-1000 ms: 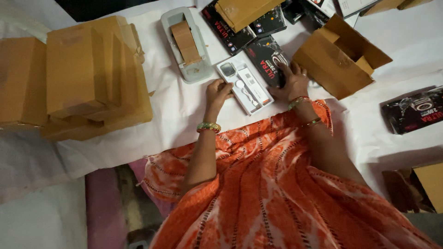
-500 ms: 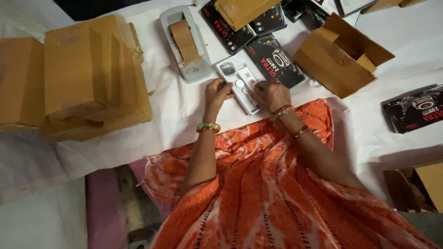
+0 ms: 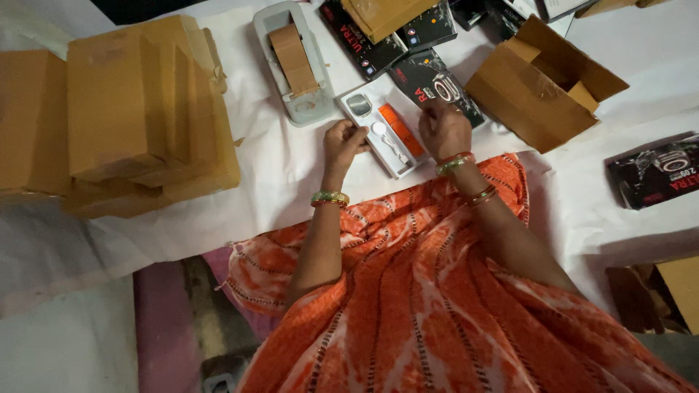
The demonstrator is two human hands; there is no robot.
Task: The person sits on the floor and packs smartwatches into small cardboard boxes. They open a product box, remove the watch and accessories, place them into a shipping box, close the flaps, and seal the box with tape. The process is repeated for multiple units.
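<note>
A white tray lies on the white cloth in front of me. It holds a watch face, an orange strap and a white charging cable. My left hand has curled fingers pinching the tray's left edge. My right hand sits back-up at the tray's right edge, partly over a black product box. Its fingertips are hidden beneath it. Both wrists wear bangles.
A grey tape dispenser with brown tape lies just behind the tray. Stacks of flat cardboard boxes fill the left. An open cardboard box stands at the right, with more black product boxes behind and far right.
My right hand moved from the black box to the tray, then drew back to the tray's right edge, uncovering the orange strap. My left hand stayed at the tray's left edge.
</note>
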